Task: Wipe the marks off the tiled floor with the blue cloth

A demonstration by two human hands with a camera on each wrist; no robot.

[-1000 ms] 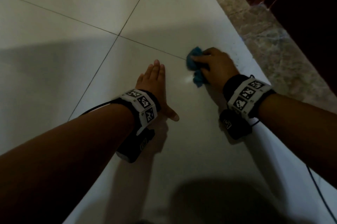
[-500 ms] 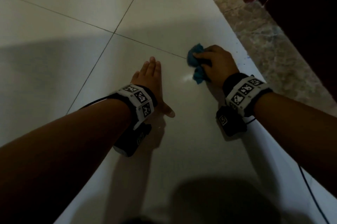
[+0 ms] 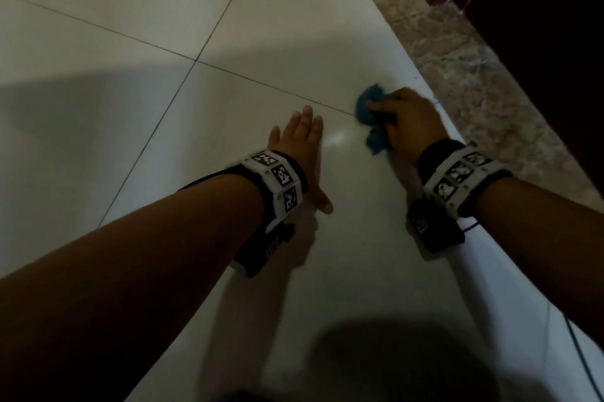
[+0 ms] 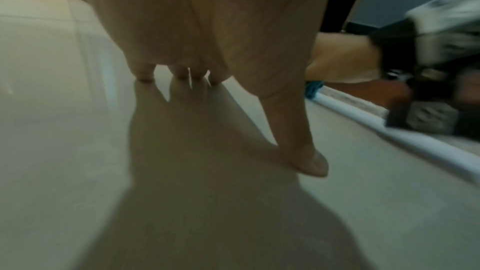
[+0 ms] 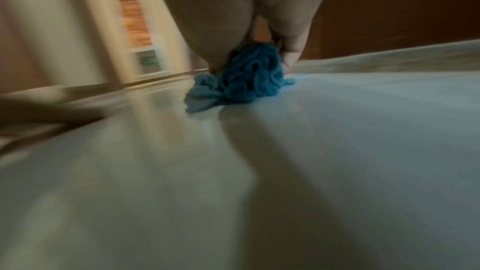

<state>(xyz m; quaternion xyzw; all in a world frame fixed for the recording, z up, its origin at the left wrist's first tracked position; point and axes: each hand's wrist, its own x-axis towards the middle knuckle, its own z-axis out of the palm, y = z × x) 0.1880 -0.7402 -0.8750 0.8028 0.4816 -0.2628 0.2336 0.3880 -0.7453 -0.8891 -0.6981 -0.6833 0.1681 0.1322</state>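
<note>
A bunched blue cloth lies pressed on the pale tiled floor near a grout line, close to the floor's right edge. My right hand grips it with curled fingers; the right wrist view shows the blue cloth crumpled under the palm and touching the tile. My left hand rests flat on the floor to the cloth's left, fingers straight, thumb spread out. In the left wrist view the left hand's fingertips touch the tile. Small bluish marks show faintly beside the right hand.
A brown speckled stone strip borders the floor on the right, with dark wood beyond it. A thin cable trails from the right wrist at lower right. My shadow darkens the near tile.
My right hand has slid the cloth slightly across the tile near the grout line. The view has shifted a little. The left hand stays flat on the floor.
</note>
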